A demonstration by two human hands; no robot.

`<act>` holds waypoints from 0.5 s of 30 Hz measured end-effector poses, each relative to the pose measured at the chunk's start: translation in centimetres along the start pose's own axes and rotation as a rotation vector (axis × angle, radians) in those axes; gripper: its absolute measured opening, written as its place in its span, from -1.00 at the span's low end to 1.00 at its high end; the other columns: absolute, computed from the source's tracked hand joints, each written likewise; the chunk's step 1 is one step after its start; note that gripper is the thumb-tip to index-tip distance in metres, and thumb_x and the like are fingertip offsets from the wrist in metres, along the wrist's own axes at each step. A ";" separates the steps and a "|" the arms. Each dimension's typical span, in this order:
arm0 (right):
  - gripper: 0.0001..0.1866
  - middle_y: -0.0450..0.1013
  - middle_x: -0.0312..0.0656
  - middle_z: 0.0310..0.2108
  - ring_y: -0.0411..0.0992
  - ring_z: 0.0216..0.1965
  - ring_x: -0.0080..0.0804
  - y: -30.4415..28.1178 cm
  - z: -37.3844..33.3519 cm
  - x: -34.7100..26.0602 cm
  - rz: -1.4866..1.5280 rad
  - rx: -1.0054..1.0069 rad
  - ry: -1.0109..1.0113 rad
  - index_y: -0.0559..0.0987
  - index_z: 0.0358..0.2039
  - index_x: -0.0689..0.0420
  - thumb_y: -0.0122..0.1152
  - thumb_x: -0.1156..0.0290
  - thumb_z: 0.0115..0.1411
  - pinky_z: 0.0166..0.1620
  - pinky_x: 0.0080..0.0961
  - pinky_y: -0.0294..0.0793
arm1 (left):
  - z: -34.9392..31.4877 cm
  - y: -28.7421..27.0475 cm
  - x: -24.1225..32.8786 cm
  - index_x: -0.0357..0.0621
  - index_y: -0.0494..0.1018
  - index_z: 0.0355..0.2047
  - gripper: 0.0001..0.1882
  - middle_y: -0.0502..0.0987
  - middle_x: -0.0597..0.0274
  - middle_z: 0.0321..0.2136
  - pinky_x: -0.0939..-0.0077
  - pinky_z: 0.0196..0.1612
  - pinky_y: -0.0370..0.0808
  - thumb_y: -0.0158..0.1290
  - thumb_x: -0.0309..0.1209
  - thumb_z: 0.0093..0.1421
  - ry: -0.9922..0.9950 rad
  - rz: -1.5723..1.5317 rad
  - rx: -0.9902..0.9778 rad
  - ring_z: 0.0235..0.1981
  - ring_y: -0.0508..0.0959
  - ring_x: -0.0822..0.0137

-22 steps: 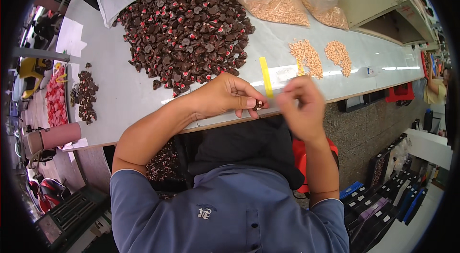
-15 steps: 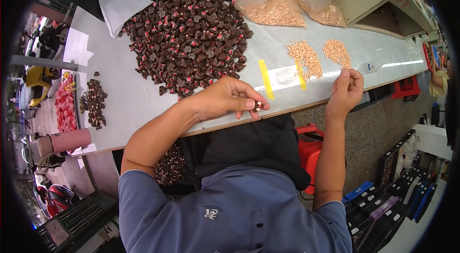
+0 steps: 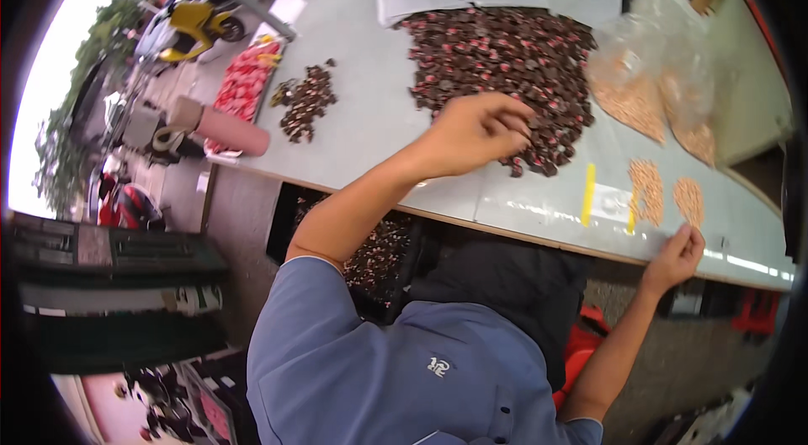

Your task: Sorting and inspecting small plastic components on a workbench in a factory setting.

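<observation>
My left hand (image 3: 478, 135) is over the near left edge of a big heap of small dark brown pieces (image 3: 505, 49) with red-pink spots. Its fingers are curled toward the thumb and slightly blurred, so what they hold, if anything, is hidden. Farther right, my right hand (image 3: 676, 258) is at the table's front edge, thumb and fingertips pinched together. Its fingertips touch the near end of a small pile of tan bits (image 3: 688, 199); whatever is in the pinch is too small to name. Another tan pile (image 3: 646, 192) lies just left of that one.
Clear bags of tan bits (image 3: 627, 100) stand behind the piles. Yellow tape strips (image 3: 588, 195) mark the table (image 3: 362, 142). On the left lie a smaller dark pile (image 3: 308, 104), a tray of red-pink pieces (image 3: 244, 91) and a pink bottle (image 3: 231, 132). Below the table sits a black bin (image 3: 379, 260).
The view has turned toward the left. My left hand has moved from the table's front edge to the heap; the dark piece it pinched no longer shows. My right hand stays by the tan pile.
</observation>
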State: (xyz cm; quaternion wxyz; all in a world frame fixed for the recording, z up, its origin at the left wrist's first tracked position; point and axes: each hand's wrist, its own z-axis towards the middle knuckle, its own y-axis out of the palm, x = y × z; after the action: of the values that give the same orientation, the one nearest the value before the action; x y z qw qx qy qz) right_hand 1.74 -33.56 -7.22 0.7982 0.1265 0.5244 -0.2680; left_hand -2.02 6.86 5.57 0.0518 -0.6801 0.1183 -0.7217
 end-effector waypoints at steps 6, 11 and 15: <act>-0.83 0.24 -0.47 -0.57 0.10 -0.57 -0.75 0.8 -0.3 -1.2 0.016 -0.031 -0.027 0.45 -0.26 0.19 0.12 0.34 0.35 -0.53 -0.74 0.05 | -8.5 -11.8 -7.2 -0.16 0.46 0.01 -0.60 0.63 0.13 -0.31 0.32 -0.26 0.53 0.15 -0.39 0.14 -0.108 1.108 0.597 -0.40 0.60 0.16; -0.82 0.24 -0.47 -0.57 0.10 -0.57 -0.76 0.9 -0.4 -1.2 -0.008 -0.049 -0.029 0.44 -0.28 0.20 0.12 0.34 0.35 -0.52 -0.74 0.05 | -11.9 -16.0 -7.7 -0.15 0.47 -0.02 -0.62 0.60 0.12 -0.29 0.26 -0.16 0.50 0.15 -0.41 0.13 -0.336 1.369 0.693 -0.23 0.57 0.11; -0.81 0.25 -0.47 -0.56 0.11 -0.57 -0.76 1.1 -0.4 -1.6 0.004 -0.050 -0.023 0.45 -0.28 0.20 0.13 0.34 0.35 -0.52 -0.74 0.06 | -10.2 -16.0 -8.2 -0.18 0.47 -0.09 -0.67 0.56 0.08 -0.29 0.25 -0.17 0.49 0.15 -0.43 0.12 0.063 1.553 0.793 -0.27 0.54 0.07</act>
State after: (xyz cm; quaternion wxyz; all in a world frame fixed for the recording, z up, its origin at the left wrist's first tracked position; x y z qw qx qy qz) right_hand 1.53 -32.02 -6.00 0.8078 0.1044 0.5215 -0.2543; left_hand -10.23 25.29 1.05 0.7587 -0.3185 0.2900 -0.4886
